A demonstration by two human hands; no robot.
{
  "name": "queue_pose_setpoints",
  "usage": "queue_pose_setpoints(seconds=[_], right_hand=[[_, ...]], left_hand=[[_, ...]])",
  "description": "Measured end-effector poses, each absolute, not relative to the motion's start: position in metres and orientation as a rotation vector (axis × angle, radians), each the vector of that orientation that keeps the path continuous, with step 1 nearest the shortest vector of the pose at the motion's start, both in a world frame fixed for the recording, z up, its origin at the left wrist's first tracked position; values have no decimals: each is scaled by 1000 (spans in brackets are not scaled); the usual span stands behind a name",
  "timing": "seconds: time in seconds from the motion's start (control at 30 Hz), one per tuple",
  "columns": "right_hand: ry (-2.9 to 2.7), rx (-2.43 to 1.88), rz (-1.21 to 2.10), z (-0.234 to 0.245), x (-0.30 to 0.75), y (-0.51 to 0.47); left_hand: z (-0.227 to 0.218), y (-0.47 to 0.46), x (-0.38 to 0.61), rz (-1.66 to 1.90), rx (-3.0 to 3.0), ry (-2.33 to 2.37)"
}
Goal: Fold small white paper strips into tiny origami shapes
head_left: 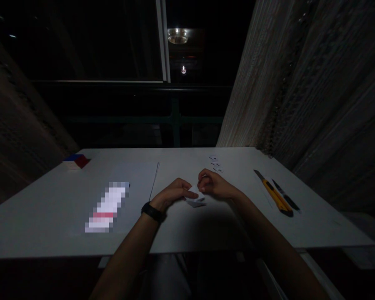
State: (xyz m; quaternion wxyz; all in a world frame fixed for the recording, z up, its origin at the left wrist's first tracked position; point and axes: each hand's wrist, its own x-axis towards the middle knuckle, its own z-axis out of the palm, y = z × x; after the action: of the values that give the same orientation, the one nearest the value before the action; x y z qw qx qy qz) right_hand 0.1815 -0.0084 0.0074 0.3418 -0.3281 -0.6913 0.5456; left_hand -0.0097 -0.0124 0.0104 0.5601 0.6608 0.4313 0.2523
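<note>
"White folded paper [196,203] is occupying you near the middle of a dim tabletop [181,239]. Are both your hands meeting on it?"

"Your left hand [171,194] is clamping it, thumb on top. Your right hand [218,186] is bending its fingers at the upper edge; whether they are pinching, we are not able to tell."

"What is the fold asking of you?"

"Probably a light touch. You are likely doing best by steadying the layers under the left thumb and lining up edges before running a fingertip along each crease. Squeezing hard is risking a buckle, and shadow is falling just on your side of the paper."

"Are you seeing any brand or writing?"

"Nothing is reading clearly. Pixel blocks are masking the bright panel [108,206] over the pale sheet [139,179]. On your right, the yellow cutter [275,195] and slim dark tool [286,195] are showing no legible label. Beyond your hands, small pieces [216,164] are bearing dark marks too tiny for reading."
</note>
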Motion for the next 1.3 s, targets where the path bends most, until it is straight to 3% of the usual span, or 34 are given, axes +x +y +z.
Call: queue_pose_setpoints(seconds=[0.47, 1.03, 1.3], right_hand=[[-1721, -853, 1574, -3, 175, -6], [-1786, -918, 1405, -3, 165, -11], [-1741, -847, 1571, -2, 173, -8]], left_hand=[[-3, -6, 0, 826, 1870, 1026], [-8, -2, 0, 834, 1932, 1134], [-6, -3, 0, 850, 1934, 1101]])
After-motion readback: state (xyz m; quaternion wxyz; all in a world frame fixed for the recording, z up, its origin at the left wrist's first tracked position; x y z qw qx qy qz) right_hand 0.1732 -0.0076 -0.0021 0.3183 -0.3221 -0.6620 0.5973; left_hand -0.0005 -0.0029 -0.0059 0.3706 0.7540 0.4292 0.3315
